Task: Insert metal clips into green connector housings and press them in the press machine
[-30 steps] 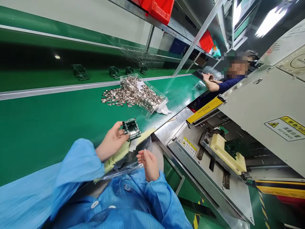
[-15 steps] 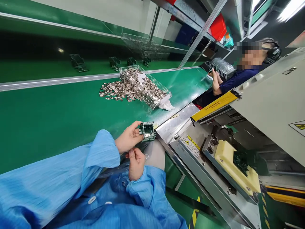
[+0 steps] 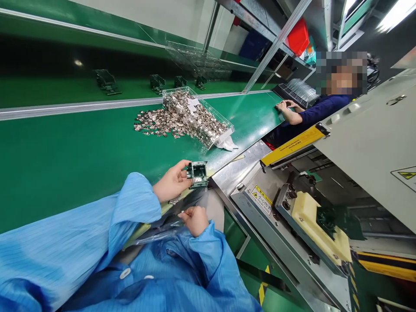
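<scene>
My left hand (image 3: 173,182) grips a dark green plastic housing (image 3: 197,175) by its left side, at the table's near edge. The housing is an open boxy frame, with small metal pieces showing along its lower side. Lower down, over my lap, my right hand (image 3: 195,220) is closed in a pinch, apart from the housing. A tiny pale bit shows at its fingertips, too small to name. Below both hands lies a clear plastic bag (image 3: 159,232). Farther back, a clear tray (image 3: 224,139) full of small metal pieces rests beside a loose heap (image 3: 159,122) of them.
Several green housings (image 3: 105,81) stand beyond the metal rail (image 3: 81,107). To the right is a machine with a cream fixture (image 3: 305,212) and a yellow bar (image 3: 294,145). A co-worker's hands (image 3: 289,110) are at the table's far end, near clear stacked trays (image 3: 299,92).
My right hand has moved right and slightly down, away from my left wrist. The housing has shifted slightly left and up with my left hand. The co-worker's hands have lowered to the table.
</scene>
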The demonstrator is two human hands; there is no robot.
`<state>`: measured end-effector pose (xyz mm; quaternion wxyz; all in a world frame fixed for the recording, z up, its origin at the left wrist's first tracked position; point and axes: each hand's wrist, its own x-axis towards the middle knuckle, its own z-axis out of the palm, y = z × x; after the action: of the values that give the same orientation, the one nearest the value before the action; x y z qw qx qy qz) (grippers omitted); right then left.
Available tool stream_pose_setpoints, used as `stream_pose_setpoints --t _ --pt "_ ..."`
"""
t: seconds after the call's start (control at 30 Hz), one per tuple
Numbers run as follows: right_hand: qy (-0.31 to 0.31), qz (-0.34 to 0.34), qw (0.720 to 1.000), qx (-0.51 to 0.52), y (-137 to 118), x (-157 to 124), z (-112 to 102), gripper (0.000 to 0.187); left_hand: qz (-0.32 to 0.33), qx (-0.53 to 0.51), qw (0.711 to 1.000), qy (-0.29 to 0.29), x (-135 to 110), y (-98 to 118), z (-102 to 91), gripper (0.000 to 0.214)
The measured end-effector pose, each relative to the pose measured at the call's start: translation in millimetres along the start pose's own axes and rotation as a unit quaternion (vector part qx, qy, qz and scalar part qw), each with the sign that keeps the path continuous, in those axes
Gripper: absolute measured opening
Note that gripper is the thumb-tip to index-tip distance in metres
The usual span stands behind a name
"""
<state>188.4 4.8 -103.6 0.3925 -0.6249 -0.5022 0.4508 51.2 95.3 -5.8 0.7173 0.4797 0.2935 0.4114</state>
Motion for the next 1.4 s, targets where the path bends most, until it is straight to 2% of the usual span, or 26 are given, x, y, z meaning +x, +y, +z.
stream_pose_setpoints --t 0.07,0.17,0.27,0.33,0.43,0.6,0.77,0.9,1.0,1.1,1.2,1.27,1.4 --pt "0.012 -0.005 1.0 -0.01 -9.0 -5.4 -9.1 0.027 0.009 0.004 1.0 0.018 -8.0 4.7 -5.1 0.048" --pt "0.028 -0.027 0.999 -0.008 -37.1 -17.7 -23.7 0.02 0.014 0.021 0.998 0.056 -27.8 9.4 -11.2 0.049" --pt "0.081 -0.109 0.991 0.003 -73.7 -27.0 -32.4 0.017 0.018 0.03 0.996 0.087 -45.7 9.5 -11.0 0.049" --pt "0.136 -0.167 0.976 0.017 -94.1 -28.5 -29.6 0.012 0.026 0.033 0.995 0.088 -52.9 8.4 -7.4 0.047" --pt "0.187 -0.195 0.961 0.063 -111.6 -24.7 -13.5 0.005 0.045 0.043 0.995 0.08 -57.7 7.9 -0.9 0.041" --pt "0.21 -0.179 0.958 0.08 -120.8 -17.6 13.7 0.007 0.079 0.052 0.993 0.069 -61.5 8.6 4.2 0.034" --pt "0.219 -0.162 0.959 0.083 -121.7 -18.5 22.8 0.011 0.089 0.053 0.992 0.066 -64.6 4.1 3.8 0.033" --pt "0.212 -0.134 0.957 0.148 -115.2 -17.1 28.6 0.017 0.094 0.06 0.992 0.067 -66.4 1.8 3.8 0.032" --pt "0.185 -0.125 0.948 0.225 -112.3 -15.8 27.5 0.018 0.102 0.065 0.991 0.059 -67.9 4.2 4.2 0.03" --pt "0.112 -0.132 0.948 0.266 -113.7 -19.2 11.9 0.033 0.099 0.071 0.991 0.051 -69.9 13.2 5.2 0.032" --pt "0.056 -0.179 0.961 0.203 -117.2 -29.8 -18.7 0.06 0.076 0.108 0.991 0.011 -71.1 27.7 10.0 0.036" --pt "0.044 -0.222 0.965 0.135 -119.8 -42.1 -43.7 0.07 0.062 0.154 0.985 -0.041 -69.5 37.6 18.8 0.037" --pt "0.062 -0.267 0.961 0.031 -119.4 -80.7 -100.2 0.064 0.041 0.173 0.966 -0.187 -48.6 52.4 55.5 0.043"
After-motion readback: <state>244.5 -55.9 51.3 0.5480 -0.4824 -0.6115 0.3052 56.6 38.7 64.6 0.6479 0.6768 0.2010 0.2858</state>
